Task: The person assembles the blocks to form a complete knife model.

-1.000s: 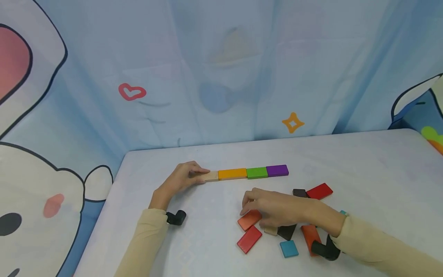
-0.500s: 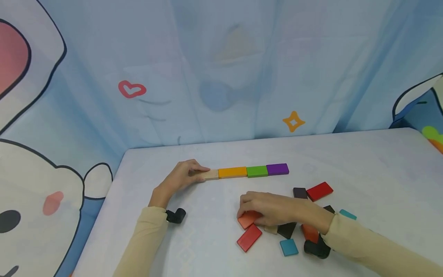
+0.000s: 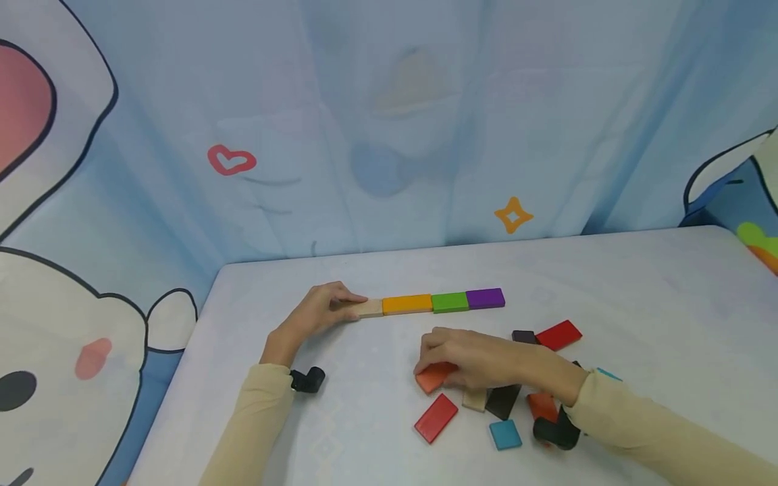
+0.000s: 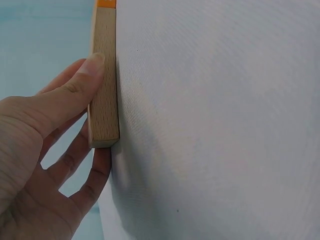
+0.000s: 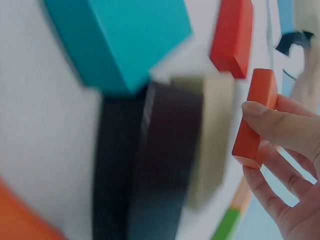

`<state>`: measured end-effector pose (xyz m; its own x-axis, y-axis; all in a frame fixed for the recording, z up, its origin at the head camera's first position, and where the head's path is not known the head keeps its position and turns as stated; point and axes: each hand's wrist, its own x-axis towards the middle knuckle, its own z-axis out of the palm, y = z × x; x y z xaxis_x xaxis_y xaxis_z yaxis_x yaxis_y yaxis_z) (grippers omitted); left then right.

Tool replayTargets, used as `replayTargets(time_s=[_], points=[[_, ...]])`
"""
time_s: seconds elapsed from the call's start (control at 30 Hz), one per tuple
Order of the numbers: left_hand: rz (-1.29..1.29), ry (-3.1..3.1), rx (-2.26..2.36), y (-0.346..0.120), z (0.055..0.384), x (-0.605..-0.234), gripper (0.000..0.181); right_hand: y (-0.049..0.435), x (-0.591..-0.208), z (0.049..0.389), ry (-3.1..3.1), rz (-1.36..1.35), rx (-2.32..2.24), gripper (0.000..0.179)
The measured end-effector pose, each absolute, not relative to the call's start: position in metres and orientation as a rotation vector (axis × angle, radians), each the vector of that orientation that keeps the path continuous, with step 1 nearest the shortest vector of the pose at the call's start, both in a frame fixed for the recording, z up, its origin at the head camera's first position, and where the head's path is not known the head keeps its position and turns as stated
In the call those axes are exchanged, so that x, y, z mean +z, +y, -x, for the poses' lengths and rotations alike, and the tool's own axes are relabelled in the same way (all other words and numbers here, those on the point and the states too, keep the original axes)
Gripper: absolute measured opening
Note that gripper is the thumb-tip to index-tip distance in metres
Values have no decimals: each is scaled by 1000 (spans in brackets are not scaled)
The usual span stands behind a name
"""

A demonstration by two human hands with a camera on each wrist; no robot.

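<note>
My left hand (image 3: 316,312) pinches the plain wooden block (image 3: 372,308) at the left end of a straight row. In the left wrist view, the thumb lies on the side of this wooden block (image 4: 104,95), which rests on the white surface. Beyond it in the row come a yellow-orange block (image 3: 407,304), a green block (image 3: 450,302) and a purple block (image 3: 485,298). My right hand (image 3: 477,354) pinches an orange block (image 3: 430,380) at the left of a loose group. The right wrist view shows the orange block (image 5: 254,120) between thumb and fingers.
Around the right hand lie a red block (image 3: 435,418), a teal block (image 3: 506,435), a beige block (image 3: 474,399), a dark block (image 3: 503,403) and an orange-red block (image 3: 542,407). Farther back are another dark block (image 3: 525,336) and a second red block (image 3: 558,334). A blue curtain (image 3: 389,223) hangs behind the table.
My right hand has come down around the orange block, gripped it and drawn it slightly away from the nearby red block. The left hand has stayed on the wooden block.
</note>
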<state>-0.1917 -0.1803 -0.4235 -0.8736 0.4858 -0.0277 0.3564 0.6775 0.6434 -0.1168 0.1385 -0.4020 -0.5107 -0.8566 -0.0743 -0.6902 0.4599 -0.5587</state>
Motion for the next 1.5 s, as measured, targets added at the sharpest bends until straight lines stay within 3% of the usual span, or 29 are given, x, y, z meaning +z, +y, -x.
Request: replayTargets(time_s=[0.5, 0.83, 1.17, 1.5], points=[[-671, 2692, 978, -181, 192, -424, 34, 226, -362, 154, 2784, 1281, -751, 46], [-682, 2675, 992, -181, 193, -426, 35, 275, -389, 169, 2882, 949, -608, 44], [-657, 2668, 1003, -181, 192, -426, 35, 283, -410, 174, 2872, 841, -671, 43], [-676, 2673, 1007, -182, 193, -428, 35, 269, -417, 178, 2866, 907, -665, 42]])
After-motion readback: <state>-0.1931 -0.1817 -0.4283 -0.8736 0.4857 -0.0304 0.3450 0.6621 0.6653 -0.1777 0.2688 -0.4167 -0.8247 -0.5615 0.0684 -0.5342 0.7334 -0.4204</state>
